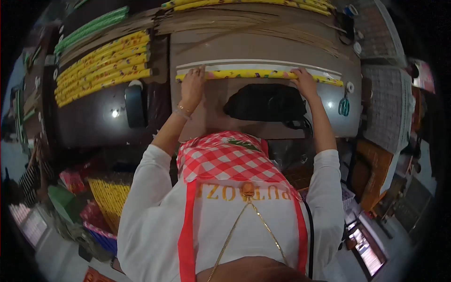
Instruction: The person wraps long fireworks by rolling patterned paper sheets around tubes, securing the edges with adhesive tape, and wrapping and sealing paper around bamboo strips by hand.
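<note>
A long, thin roll of yellow printed wrapping paper point(253, 74) lies across the table in front of me, with small coloured figures on it. Near its left end, my left hand point(193, 84) has its fingers closed over the roll. Toward the right end, my right hand point(305, 81) grips the same roll with bent fingers. A narrow white strip point(263, 62) runs along the roll's far side. Between my forearms, close to the roll's near side, lies a black cloth-like bundle point(265, 102) with a strap.
Teal-handled scissors point(344, 106) and a small tape roll point(350, 87) lie at right. Several finished yellow rolls point(103, 70) sit at left near a dark tape dispenser point(135, 107). Brown strips point(253, 26) cover the back; green rolls point(91, 30) lie far left.
</note>
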